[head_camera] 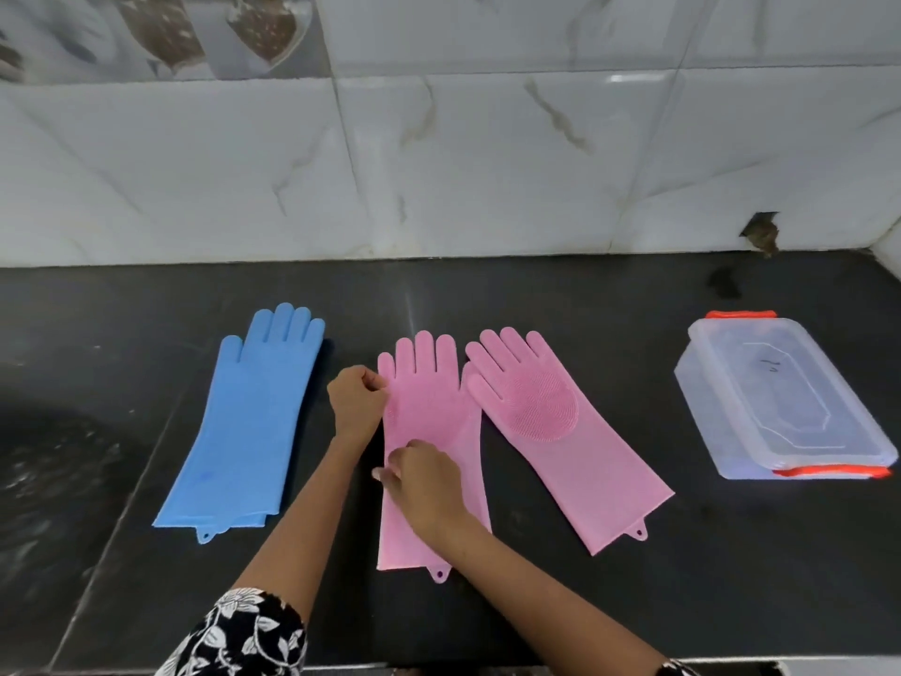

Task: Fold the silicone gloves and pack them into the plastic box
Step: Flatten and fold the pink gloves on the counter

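Note:
Three long silicone gloves lie flat on a black counter [585, 304], fingers pointing at the wall. A blue glove [244, 422] is on the left. A pink glove [439, 397] lies in the middle, smooth side up. My left hand [355, 401] pinches its left edge near the thumb. My right hand [423, 485] pinches the same edge lower down, near the cuff. Another pink glove [551, 431] lies to the right, bristled palm up, untouched. A clear plastic box [780, 397] with orange clips and its lid on stands at the far right.
A white marble-tiled wall [463, 163] runs along the back of the counter, with a small hole in it at the right. A dark sink basin [53, 461] sits at the far left. The counter's front edge is at the bottom of the view.

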The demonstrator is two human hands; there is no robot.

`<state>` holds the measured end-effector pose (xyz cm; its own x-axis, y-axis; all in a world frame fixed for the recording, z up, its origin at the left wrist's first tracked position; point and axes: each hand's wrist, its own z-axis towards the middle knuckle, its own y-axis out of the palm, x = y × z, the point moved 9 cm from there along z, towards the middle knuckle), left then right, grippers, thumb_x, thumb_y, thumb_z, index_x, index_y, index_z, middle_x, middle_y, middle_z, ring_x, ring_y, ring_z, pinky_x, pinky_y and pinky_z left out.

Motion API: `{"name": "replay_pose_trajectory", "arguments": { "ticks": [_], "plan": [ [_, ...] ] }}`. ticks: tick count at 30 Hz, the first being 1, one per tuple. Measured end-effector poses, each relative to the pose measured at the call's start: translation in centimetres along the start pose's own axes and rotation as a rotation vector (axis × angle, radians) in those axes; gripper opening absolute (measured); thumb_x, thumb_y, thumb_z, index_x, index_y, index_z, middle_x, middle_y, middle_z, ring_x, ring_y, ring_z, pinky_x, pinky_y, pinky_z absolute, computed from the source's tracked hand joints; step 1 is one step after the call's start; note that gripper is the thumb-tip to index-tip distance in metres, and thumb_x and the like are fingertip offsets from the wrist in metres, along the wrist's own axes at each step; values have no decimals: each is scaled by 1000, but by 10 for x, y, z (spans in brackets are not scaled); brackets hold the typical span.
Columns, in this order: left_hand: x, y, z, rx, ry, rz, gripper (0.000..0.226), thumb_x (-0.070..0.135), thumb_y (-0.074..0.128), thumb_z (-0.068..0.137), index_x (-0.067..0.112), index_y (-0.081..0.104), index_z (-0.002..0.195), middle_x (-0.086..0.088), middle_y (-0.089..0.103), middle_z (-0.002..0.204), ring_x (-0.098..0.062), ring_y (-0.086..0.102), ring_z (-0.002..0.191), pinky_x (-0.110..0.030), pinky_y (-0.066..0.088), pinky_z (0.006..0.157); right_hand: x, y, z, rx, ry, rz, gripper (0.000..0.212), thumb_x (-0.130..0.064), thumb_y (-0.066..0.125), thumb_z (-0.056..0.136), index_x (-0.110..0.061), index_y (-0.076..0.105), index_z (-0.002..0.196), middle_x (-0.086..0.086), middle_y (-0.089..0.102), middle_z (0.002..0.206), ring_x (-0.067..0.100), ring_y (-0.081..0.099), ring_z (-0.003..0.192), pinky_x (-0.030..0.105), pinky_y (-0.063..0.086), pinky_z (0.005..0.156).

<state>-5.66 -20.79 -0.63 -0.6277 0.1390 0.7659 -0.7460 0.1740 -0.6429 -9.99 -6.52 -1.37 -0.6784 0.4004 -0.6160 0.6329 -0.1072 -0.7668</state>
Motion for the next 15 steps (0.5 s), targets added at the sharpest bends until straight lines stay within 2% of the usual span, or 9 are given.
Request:
{"name": "replay_pose_trajectory", "arguments": {
  "ticks": [2, 4, 7, 9, 10, 11, 12, 13, 15],
  "plan": [
    [-7, -10, 1, 33, 17, 27, 6, -5, 60, 81, -4, 66, 78, -18, 67, 83, -20, 58, 76, -24, 43, 70, 3, -12, 0, 48, -69, -11, 33, -38, 49, 94, -11, 68, 101, 5, 64, 99, 21, 60, 85, 31, 45, 76],
    [3, -9, -2, 49, 108, 129, 13, 2, 54, 88, -2, 66, 91, -18, 66, 96, -22, 58, 86, -26, 45, 75, 25, -44, -1, 187, -137, -87, 27, -27, 46, 96, -10, 67, 99, 6, 64, 102, 23, 59, 90, 34, 49, 74],
    [49, 15, -25, 16, 434, 385, 26, 12, 42, 96, 8, 55, 117, -13, 55, 116, -26, 53, 101, -36, 49, 90, 86, -118, 4, 515, -30, -172, 27, -20, 43, 92, -8, 67, 92, 9, 65, 104, 26, 59, 93, 36, 52, 74],
    [68, 49, -50, -106, 636, 558, 32, 23, 31, 98, 16, 45, 126, -12, 44, 126, -31, 45, 109, -45, 41, 94, 126, -146, 19, 537, 109, -271, 23, -14, 52, 92, -14, 65, 111, 15, 58, 125, 30, 55, 112, 40, 47, 92],
    [64, 70, -62, -248, 665, 586, 41, 29, 27, 100, 19, 35, 138, -13, 35, 143, -34, 37, 126, -47, 33, 105, 142, -149, 29, 472, 182, -347, 29, -16, 54, 93, -17, 61, 121, 17, 51, 134, 32, 50, 121, 43, 42, 100],
    [53, 89, -70, -384, 630, 590, 50, 36, 24, 101, 20, 19, 148, -10, 16, 157, -31, 18, 142, -45, 20, 116, 154, -149, 38, 409, 239, -406, 33, -21, 54, 94, -21, 56, 127, 16, 48, 137, 32, 48, 124, 45, 40, 103],
    [40, 102, -74, -468, 574, 599, 58, 41, 22, 101, 20, 3, 151, -5, -1, 160, -25, 0, 148, -41, 6, 121, 162, -149, 43, 377, 273, -437, 34, -24, 53, 94, -23, 55, 128, 15, 50, 134, 30, 51, 120, 43, 42, 101],
    [31, 109, -75, -480, 544, 611, 62, 46, 19, 100, 21, -6, 150, -1, -10, 160, -20, -9, 147, -38, -1, 121, 165, -150, 47, 379, 275, -440, 32, -26, 54, 94, -23, 57, 126, 13, 55, 126, 27, 56, 110, 40, 47, 94],
    [27, 112, -72, -422, 541, 650, 65, 50, 17, 99, 21, -12, 149, 0, -15, 159, -19, -13, 146, -35, -6, 119, 164, -156, 50, 437, 253, -387, 23, -23, 58, 92, -20, 67, 113, 10, 61, 105, 21, 60, 86, 31, 51, 74]
  ]
}}
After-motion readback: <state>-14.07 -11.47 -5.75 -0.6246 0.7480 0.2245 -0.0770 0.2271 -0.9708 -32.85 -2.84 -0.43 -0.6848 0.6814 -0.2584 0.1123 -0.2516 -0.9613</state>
